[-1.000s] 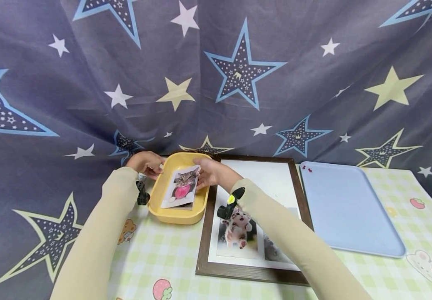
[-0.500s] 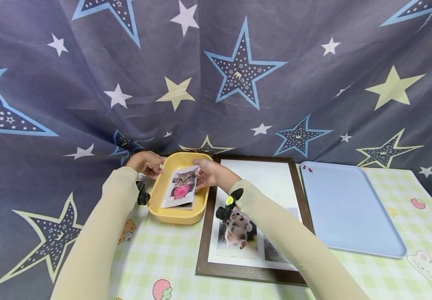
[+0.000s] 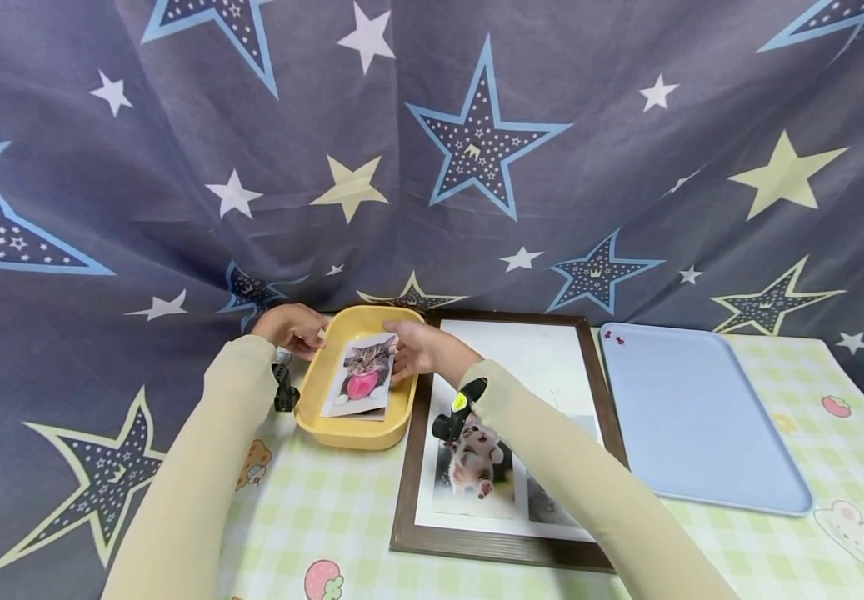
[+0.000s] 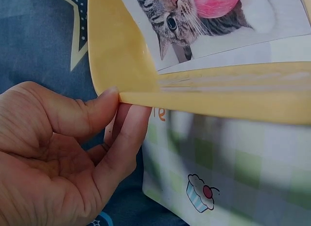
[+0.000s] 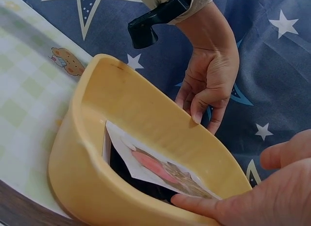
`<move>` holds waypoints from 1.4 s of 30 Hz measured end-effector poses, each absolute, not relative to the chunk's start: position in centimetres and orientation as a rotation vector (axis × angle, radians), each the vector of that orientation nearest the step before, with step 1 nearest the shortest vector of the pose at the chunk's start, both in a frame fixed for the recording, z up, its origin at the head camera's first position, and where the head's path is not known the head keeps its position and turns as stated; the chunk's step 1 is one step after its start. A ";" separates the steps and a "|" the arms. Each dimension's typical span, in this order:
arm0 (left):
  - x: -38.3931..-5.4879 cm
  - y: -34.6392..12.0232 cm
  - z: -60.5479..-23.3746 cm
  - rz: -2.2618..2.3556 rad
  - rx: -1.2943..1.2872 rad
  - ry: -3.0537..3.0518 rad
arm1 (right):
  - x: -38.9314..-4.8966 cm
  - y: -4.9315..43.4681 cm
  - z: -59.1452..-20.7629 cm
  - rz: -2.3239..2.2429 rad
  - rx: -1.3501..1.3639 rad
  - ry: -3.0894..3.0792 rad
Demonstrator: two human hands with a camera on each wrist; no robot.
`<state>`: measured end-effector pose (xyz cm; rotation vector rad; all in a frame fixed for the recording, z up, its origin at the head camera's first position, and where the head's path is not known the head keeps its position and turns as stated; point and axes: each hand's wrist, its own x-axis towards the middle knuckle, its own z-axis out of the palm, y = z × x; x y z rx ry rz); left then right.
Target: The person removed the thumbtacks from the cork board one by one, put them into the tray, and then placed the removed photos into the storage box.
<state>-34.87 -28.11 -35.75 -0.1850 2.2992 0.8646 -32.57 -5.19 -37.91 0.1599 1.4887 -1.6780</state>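
A yellow plastic basin (image 3: 357,437) stands at the back left of the table, holding a small stack of photo prints. The top photo (image 3: 362,379) shows a tabby cat with a pink ball. My left hand (image 3: 292,327) pinches the basin's left rim between thumb and fingers, seen close up in the left wrist view. Over the right rim reaches my right hand (image 3: 418,348). In the right wrist view its extended finger (image 5: 194,202) touches the photo's edge inside the basin, and the thumb (image 5: 274,155) is held apart from it.
Right of the basin lies a brown-framed board (image 3: 506,546) with cat photos on its lower part, partly covered by my right forearm. Beyond it is a pale blue tray (image 3: 701,417) with red pushpins (image 3: 615,338) in its corner. A starry curtain (image 3: 469,250) hangs behind.
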 end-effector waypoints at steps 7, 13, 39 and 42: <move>-34.7 -28.1 -35.7 0.869 -0.196 2.312 | -32.4 -5.0 -37.6 -1.683 0.171 1.488; -34.9 -28.1 -35.9 0.857 -0.179 2.302 | -32.3 -5.0 -37.5 -1.682 0.168 1.494; -35.4 -28.2 -36.4 0.845 -0.194 2.307 | -32.4 -5.2 -37.7 -1.620 0.135 1.519; -35.4 -28.2 -36.4 0.845 -0.186 2.311 | -32.4 -5.2 -37.7 -1.612 0.121 1.522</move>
